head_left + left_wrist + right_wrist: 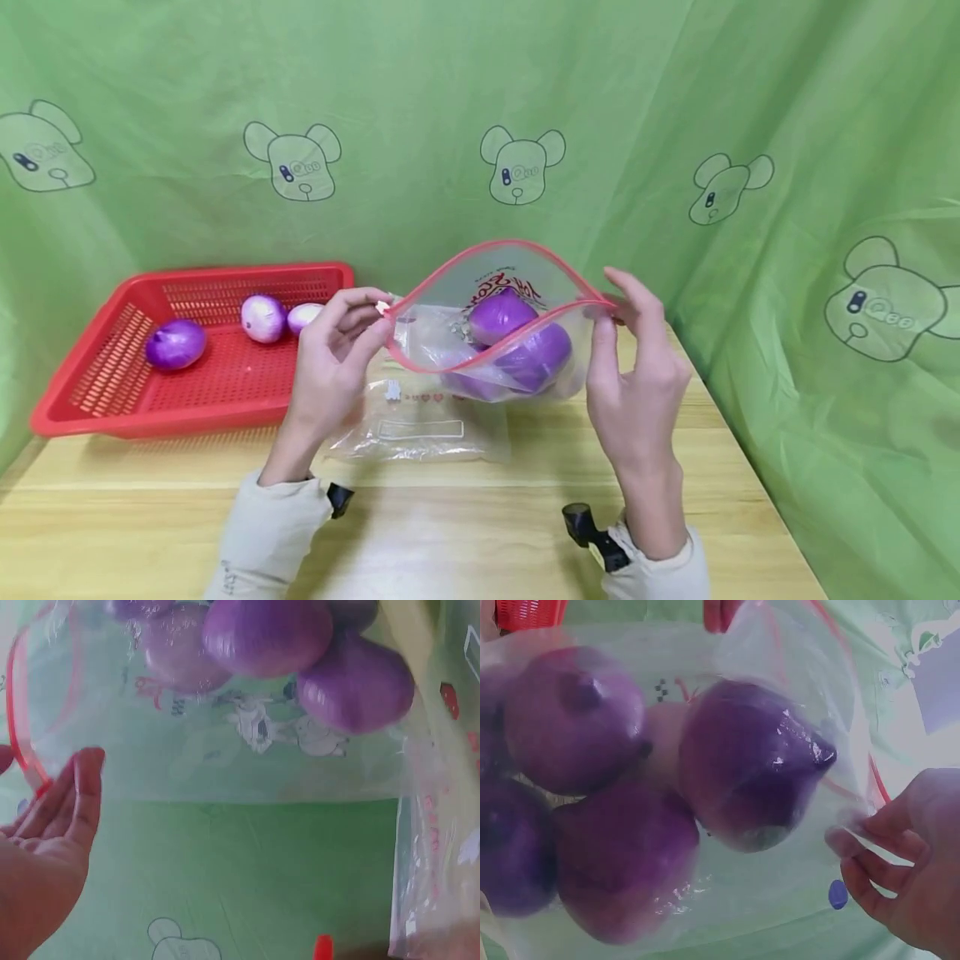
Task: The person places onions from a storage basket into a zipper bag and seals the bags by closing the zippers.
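The zip bag (495,321) is pinched at its open rim by the left hand (330,367) and right hand (633,375), above the bench (480,533). Its purple onions (517,342) are blurred through plastic. A red basket (187,350) with three onions is seen left; another bag (420,429) lies beneath.

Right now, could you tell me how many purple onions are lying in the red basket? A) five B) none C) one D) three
D: three purple onions lie in the red basket, while others sit inside the zip bag held by both hands.
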Available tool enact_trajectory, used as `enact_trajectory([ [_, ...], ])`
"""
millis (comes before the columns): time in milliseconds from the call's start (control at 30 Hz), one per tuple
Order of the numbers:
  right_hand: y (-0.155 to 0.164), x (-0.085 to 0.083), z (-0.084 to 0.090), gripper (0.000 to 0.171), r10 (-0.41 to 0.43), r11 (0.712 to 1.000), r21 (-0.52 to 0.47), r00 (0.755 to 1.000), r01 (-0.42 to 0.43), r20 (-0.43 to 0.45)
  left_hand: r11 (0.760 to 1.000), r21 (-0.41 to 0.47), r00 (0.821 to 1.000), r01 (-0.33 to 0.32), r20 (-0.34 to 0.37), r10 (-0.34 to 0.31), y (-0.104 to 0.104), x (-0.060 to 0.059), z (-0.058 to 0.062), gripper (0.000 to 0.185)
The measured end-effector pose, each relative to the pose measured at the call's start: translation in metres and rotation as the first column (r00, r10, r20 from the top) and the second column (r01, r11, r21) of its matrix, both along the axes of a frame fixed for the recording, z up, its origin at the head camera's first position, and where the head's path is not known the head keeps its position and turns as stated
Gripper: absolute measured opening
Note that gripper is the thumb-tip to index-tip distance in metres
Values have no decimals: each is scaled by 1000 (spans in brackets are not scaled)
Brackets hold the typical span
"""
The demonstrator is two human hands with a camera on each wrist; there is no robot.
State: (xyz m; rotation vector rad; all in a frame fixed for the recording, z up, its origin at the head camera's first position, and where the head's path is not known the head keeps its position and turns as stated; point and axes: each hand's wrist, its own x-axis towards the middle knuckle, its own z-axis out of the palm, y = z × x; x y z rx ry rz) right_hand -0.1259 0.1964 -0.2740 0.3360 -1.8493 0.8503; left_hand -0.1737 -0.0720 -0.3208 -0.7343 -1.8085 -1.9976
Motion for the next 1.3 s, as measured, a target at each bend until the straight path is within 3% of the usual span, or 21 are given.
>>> enact_trajectory([
  [133,2,-4,-2,27,-37,997,-73,999,38,13,1000,-14,1000,2,-25,-3,-4,1,0,19],
  [267,7,-8,-5,19,-100,990,-96,992,108,82,991,-26,990,-133,-46,132,-6,1,2,12],
  [367,12,-12,-7,15,-131,981,-126,981,150,147,971,42,968,-236,-75,238,-9,0,5,10],
  [433,15,-14,-7,15,-133,975,-154,977,160,169,960,92,958,-265,-90,273,-12,0,6,10],
  [533,18,-17,-10,16,-119,977,-155,977,147,175,956,133,957,-260,-92,273,-15,-1,7,11],
  [633,21,-21,-14,16,-122,982,-116,970,148,211,959,59,955,-279,-85,283,-14,-5,3,11],
  [733,26,-26,-19,16,-152,979,-91,949,183,277,957,-76,959,-281,-67,276,-11,-8,-2,8],
  [900,33,-27,-21,23,-180,977,-48,927,207,328,946,-210,969,-246,-40,243,-7,-8,-5,7],
  [1000,24,-23,-14,31,-144,987,-32,946,160,289,939,-226,966,-260,-53,255,-8,-7,-3,7],
  [1167,-8,-4,0,30,-8,1000,30,996,6,88,925,-236,954,-296,-109,277,-7,-6,-2,5],
  [1233,-25,4,2,29,74,993,94,996,-77,41,923,-241,952,-301,-134,275,-5,-6,-3,5],
  [1300,-41,9,2,29,164,972,160,985,-169,47,918,-250,949,-307,-154,275,-4,-5,-4,6],
])
